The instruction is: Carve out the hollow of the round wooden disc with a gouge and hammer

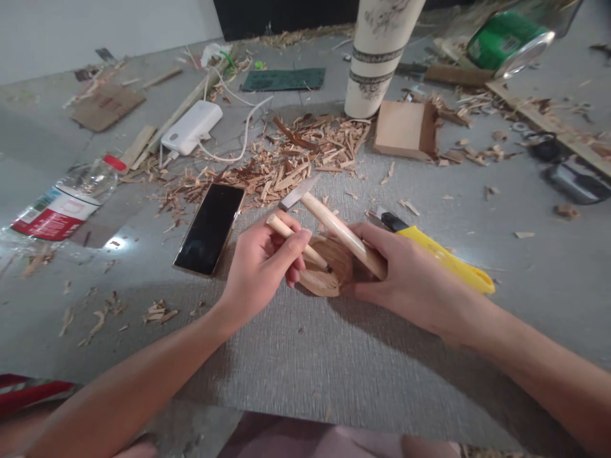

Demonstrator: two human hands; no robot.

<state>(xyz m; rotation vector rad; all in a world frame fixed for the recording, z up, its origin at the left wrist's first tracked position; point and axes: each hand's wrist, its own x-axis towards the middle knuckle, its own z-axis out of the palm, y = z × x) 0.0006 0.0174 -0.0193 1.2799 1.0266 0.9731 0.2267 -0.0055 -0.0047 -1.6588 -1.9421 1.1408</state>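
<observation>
My left hand (pixel 260 264) is closed around a slim tool with a round wooden handle (pixel 312 254), probably a chisel or gouge. Its dark lower end rests inside a small hollowed wooden piece (pixel 327 289), shaped like a shallow bowl. In my right hand (pixel 405 273) lies a hammer (pixel 337 226), its pale wooden handle between thumb and fingers and its metal head pointing away to the left. The fingers of that hand also reach down against the bowl's right side; their tips are hidden. Behind the right hand lies a yellow utility knife (pixel 443 257) with its blade out.
Wood shavings (pixel 296 159) are heaped beyond my hands. A phone (pixel 210 229) lies left of them, with a white power bank (pixel 191 127) and a plastic bottle (pixel 67 203) further left. A patterned paper cup (pixel 377 63), cardboard tray (pixel 405 127) and green can (pixel 508 41) stand or lie behind.
</observation>
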